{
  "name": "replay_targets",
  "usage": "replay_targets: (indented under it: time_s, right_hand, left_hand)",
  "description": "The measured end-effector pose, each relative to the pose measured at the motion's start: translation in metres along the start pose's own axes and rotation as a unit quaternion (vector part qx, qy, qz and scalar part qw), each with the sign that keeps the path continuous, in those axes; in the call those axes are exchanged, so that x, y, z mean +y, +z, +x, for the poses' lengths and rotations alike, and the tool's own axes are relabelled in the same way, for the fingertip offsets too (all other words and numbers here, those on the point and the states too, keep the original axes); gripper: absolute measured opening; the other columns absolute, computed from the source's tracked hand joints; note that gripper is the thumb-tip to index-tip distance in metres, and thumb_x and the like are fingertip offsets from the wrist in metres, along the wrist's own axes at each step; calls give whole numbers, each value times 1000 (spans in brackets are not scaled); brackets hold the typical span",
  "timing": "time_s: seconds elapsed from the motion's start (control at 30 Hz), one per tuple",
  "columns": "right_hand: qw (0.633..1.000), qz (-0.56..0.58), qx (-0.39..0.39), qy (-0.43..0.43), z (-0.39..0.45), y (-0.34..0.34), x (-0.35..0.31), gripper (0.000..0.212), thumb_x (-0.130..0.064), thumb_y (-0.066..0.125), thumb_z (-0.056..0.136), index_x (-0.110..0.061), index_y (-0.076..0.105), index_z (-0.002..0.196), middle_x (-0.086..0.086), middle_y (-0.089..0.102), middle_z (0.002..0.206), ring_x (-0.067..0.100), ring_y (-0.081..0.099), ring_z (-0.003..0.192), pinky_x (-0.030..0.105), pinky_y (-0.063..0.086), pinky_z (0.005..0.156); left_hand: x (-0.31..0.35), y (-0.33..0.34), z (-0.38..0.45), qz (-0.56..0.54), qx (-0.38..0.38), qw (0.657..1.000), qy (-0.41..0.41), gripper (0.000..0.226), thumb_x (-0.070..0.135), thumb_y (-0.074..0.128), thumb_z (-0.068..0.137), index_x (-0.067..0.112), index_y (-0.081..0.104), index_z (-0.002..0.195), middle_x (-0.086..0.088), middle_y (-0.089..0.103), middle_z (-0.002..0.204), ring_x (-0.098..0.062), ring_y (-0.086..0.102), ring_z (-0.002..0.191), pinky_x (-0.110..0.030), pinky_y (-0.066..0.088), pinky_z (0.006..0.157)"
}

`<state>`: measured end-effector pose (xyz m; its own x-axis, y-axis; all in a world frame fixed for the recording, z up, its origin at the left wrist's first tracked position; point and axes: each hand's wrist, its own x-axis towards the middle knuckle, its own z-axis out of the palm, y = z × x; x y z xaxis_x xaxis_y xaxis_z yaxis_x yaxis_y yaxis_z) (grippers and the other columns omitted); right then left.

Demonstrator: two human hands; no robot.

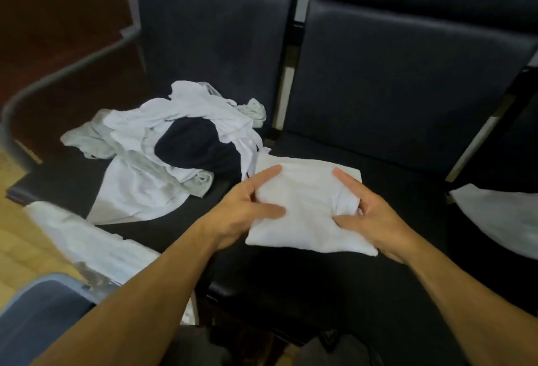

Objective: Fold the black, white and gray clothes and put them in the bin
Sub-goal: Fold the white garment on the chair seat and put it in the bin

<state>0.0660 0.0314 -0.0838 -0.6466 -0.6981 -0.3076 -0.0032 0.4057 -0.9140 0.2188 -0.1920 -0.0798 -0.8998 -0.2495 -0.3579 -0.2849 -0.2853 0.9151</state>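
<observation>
The folded white garment (308, 205) lay on the dark padded seat (291, 284), a compact rectangle, and everything else is placed here relative to it. Both hands flanked it. The left hand (247, 205) gripped its left edge, forefinger stretched along the top corner and thumb lying on the cloth, with the other fingers apparently tucked under. The right hand (369, 211) mirrored this on the right edge, thumb pressing a bunched fold and forefinger pointing up toward the far corner. Holding it from both sides like this probably kept the layers from sliding apart, a grip suited to lifting the bundle in 1 piece.

Just left of the garment, and touching its far-left corner, sat the unfolded pile (163, 147): several white and pale gray pieces crumpled around 1 black garment (192, 144). By this look the task was early on, with most of the pile still to fold.

Well to the near left of the garment, at the frame's lower corner, the rim of a blue-gray bin (43, 293) showed, likely the destination. Between bin and garment lay a pale crinkled sheet (96, 243), perhaps plastic, draped over the seat edge, which the carry would pass over. To the right of the garment, on the next seat, another white cloth or bag (500, 220) rested; which, I could not tell.
</observation>
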Motion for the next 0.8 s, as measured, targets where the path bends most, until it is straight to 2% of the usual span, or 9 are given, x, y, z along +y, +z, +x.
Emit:
replay_targets:
  time_s: [0.07, 0.17, 0.27, 0.37, 0.47, 0.6, 0.7, 0.8]
  right_hand:
    - [999, -17, -46, -10, -13, 12, -25, 96, -5, 77, 84, -62, 32, 147, -16, 50, 140, 7, 58, 121, 26, 58, 87]
    - [995, -48, -85, -24, -27, 31, -53, 102, -6, 79, 83, -64, 25, 147, -16, 49, 143, 7, 55, 125, 32, 53, 99]
    - [989, -83, -115, -49, -37, 61, -77, 106, -9, 80, 84, -64, 17, 150, -16, 45, 146, 6, 51, 128, 42, 46, 111]
    - [979, -108, -144, -91, -36, 89, -101, 108, -15, 81, 84, -64, 13, 150, -16, 39, 151, 6, 46, 132, 44, 42, 114]
    - [967, -122, -183, -127, -28, 107, -113, 109, -18, 82, 83, -66, 11, 149, -15, 32, 157, 11, 42, 138, 47, 39, 116]
    - [939, -148, -266, -163, -16, 134, -126, 110, -22, 83, 83, -67, 7, 149, -18, 21, 161, 16, 33, 144, 51, 33, 119]
    - [913, -143, -332, -191, -12, 169, -143, 111, -10, 81, 84, -57, 8, 155, -23, 17, 160, 8, 27, 146, 43, 27, 123]
    - [877, -175, -391, -217, -9, 229, -159, 112, -7, 78, 86, -53, 4, 157, -23, 13, 159, 4, 29, 142, 30, 30, 119]
  left_hand:
    - [16, -22, -34, 27, -30, 999, 7, 86, -10, 72, 83, 36, 45, 150, 9, 55, 135, -9, 66, 109, -25, 58, 84]
    - [34, -48, -78, 62, -43, 997, 3, 95, -9, 73, 83, 44, 36, 153, 12, 48, 140, -13, 59, 120, -25, 56, 87]
    - [44, -66, -128, 64, 0, 998, 9, 94, -5, 74, 85, 52, 37, 149, 16, 43, 140, -14, 52, 122, -24, 58, 80]
    - [50, -79, -168, 72, 68, 995, 16, 91, -1, 75, 86, 58, 39, 145, 21, 41, 139, -12, 50, 119, -20, 58, 73]
    - [56, -83, -197, 94, 123, 987, 44, 92, -5, 73, 86, 54, 39, 148, 25, 41, 135, -7, 50, 118, -14, 55, 72]
    - [48, -84, -242, 131, 189, 972, 54, 96, -4, 73, 86, 49, 31, 154, 17, 41, 140, -13, 49, 128, -20, 55, 89]
    - [35, -100, -278, 138, 228, 962, 53, 100, 1, 79, 82, 47, 30, 156, 14, 43, 147, -15, 51, 132, -36, 50, 106]
    - [14, -130, -323, 156, 294, 942, 44, 102, 6, 82, 80, 46, 29, 157, 17, 45, 146, -9, 54, 130, -38, 48, 109]
